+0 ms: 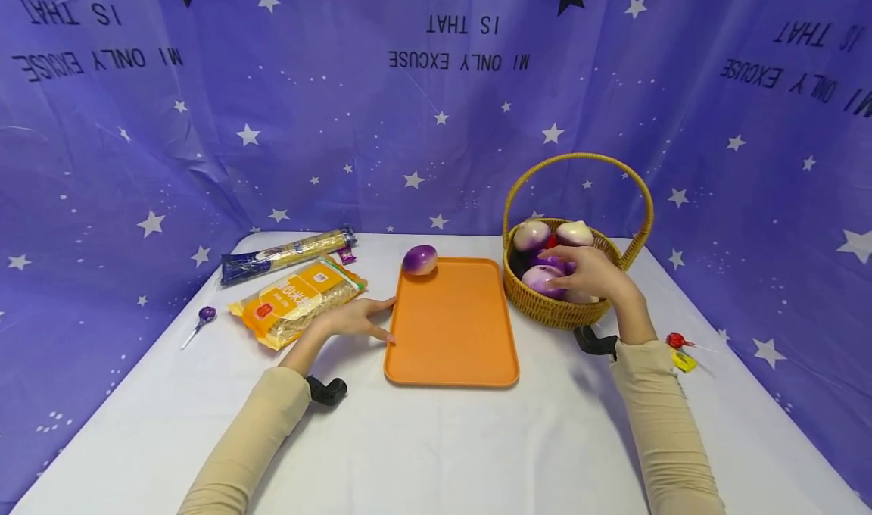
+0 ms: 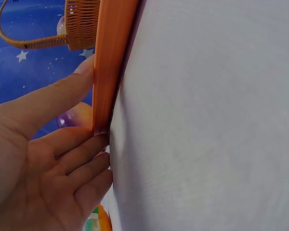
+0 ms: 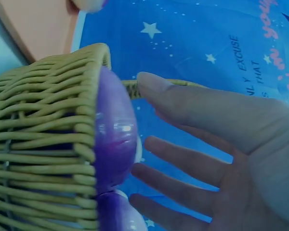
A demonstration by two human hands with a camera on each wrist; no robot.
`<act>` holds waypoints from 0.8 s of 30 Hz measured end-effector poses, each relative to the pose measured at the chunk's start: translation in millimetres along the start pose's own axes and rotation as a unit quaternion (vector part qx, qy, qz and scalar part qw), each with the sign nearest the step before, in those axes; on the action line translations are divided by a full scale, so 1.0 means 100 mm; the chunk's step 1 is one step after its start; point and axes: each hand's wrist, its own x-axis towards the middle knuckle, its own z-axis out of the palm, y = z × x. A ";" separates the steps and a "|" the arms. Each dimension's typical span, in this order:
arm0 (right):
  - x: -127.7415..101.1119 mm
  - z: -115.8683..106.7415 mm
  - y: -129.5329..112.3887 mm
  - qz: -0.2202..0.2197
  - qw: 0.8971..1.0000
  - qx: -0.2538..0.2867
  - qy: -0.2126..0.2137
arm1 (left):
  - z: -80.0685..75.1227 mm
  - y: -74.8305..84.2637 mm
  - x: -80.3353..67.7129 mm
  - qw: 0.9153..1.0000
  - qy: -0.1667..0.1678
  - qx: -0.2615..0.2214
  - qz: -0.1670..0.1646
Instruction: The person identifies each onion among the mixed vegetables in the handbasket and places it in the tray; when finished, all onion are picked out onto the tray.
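Note:
An orange tray [image 1: 453, 333] lies in the middle of the white table, with one purple-and-white onion [image 1: 419, 260] on its far left corner. My left hand [image 1: 359, 319] rests flat on the table, straight fingers touching the tray's left edge [image 2: 106, 72]. A wicker basket [image 1: 552, 308] with a tall handle stands right of the tray and holds several purple-and-white onions [image 1: 533, 235]. My right hand [image 1: 590, 273] reaches into the basket with spread fingers [image 3: 183, 161] over a purple onion [image 3: 116, 134], fingertips close to it.
A yellow noodle packet [image 1: 298, 299] and a long blue-ended noodle pack [image 1: 286, 255] lie left of the tray. A purple lollipop [image 1: 201, 319] sits at far left, a red lollipop [image 1: 677, 341] and a yellow sweet [image 1: 684, 360] at right. A starry blue cloth hangs behind.

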 end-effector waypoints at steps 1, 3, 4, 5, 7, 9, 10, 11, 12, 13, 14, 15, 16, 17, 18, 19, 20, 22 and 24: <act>0.01 0.01 0.00 -0.002 1.000 -0.007 -0.008 | 0.00 0.00 0.00 1.000 -0.001 0.001 0.000; 0.02 0.04 0.01 -0.004 1.000 -0.015 -0.023 | 0.00 -0.01 -0.01 1.000 0.000 0.002 0.000; 0.03 0.05 0.00 -0.006 0.999 -0.015 -0.029 | 0.00 -0.02 -0.01 1.000 0.001 0.004 0.000; 0.03 0.07 0.01 -0.005 0.999 -0.010 -0.034 | 0.00 -0.02 -0.02 1.000 0.002 0.006 -0.001; 0.05 0.09 0.01 -0.003 0.999 -0.001 -0.040 | 0.00 -0.02 -0.03 1.000 0.003 0.008 -0.002; 0.05 0.10 0.01 0.004 0.999 0.000 -0.040 | 0.00 -0.03 -0.03 1.000 0.005 0.009 -0.003; 0.05 0.10 0.01 0.003 0.999 -0.001 -0.036 | 0.00 -0.02 -0.03 1.000 0.005 0.008 -0.002; 0.05 0.10 0.01 0.004 1.000 -0.005 -0.029 | 0.00 -0.02 -0.04 1.000 0.006 0.008 -0.003; 0.05 0.10 0.01 0.004 1.000 -0.012 -0.021 | 0.00 -0.02 -0.04 1.000 0.005 0.007 -0.002; 0.04 0.09 0.00 0.007 1.000 -0.016 -0.013 | 0.00 -0.01 -0.04 1.000 0.005 0.007 -0.002; 0.04 0.08 -0.01 0.011 1.000 -0.016 -0.005 | 0.00 -0.01 -0.04 1.000 0.005 0.007 -0.003; 0.03 0.07 -0.02 0.016 1.000 -0.017 0.002 | 0.00 -0.01 -0.04 1.000 0.005 0.008 -0.002; 0.03 0.05 -0.03 0.020 1.000 -0.016 0.008 | 0.00 -0.01 -0.04 1.000 0.005 0.009 -0.002; 0.02 0.04 -0.05 0.025 0.999 -0.015 0.013 | -0.01 -0.01 -0.03 1.000 0.004 0.008 -0.002; 0.02 0.02 -0.06 0.030 0.999 -0.012 0.015 | -0.01 -0.01 -0.03 1.000 0.004 0.008 -0.001; 0.01 0.01 -0.08 0.034 0.999 -0.007 0.018 | -0.01 -0.01 -0.03 1.000 0.003 0.007 -0.001; 0.01 0.00 -0.09 0.034 0.999 -0.005 0.021 | -0.01 -0.01 -0.02 1.000 0.002 0.006 0.000; 0.01 -0.01 -0.13 0.030 0.999 -0.005 0.032 | -0.01 -0.01 -0.01 1.000 0.001 0.002 0.001; 0.02 -0.01 -0.18 0.021 0.999 -0.004 0.046 | 0.00 0.00 -0.01 1.000 -0.001 -0.001 0.000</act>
